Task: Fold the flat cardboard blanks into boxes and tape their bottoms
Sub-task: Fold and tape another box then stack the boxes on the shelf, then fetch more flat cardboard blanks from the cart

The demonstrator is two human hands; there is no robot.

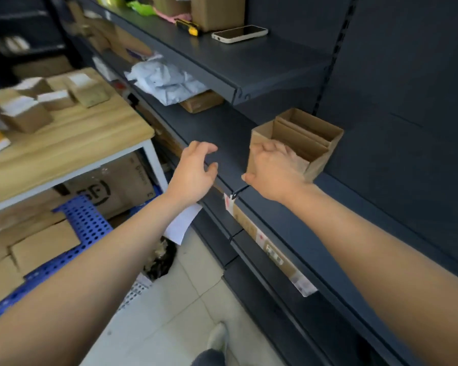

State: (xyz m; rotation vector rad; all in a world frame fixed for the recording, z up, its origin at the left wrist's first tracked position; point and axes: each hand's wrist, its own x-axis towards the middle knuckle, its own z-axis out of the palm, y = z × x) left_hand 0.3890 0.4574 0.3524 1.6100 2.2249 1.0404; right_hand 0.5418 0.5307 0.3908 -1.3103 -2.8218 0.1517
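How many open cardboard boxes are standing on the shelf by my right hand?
2. The near box is under the right hand, which holds its rim; the far box stands right behind it, touching. A third could be tucked between them.

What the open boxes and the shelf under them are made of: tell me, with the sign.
Open boxes: plain brown cardboard, matte; thin folded walls with raw edges show it. Shelf: likely painted sheet metal, dark grey, faint sheen; its thin bent front lip suggests so.
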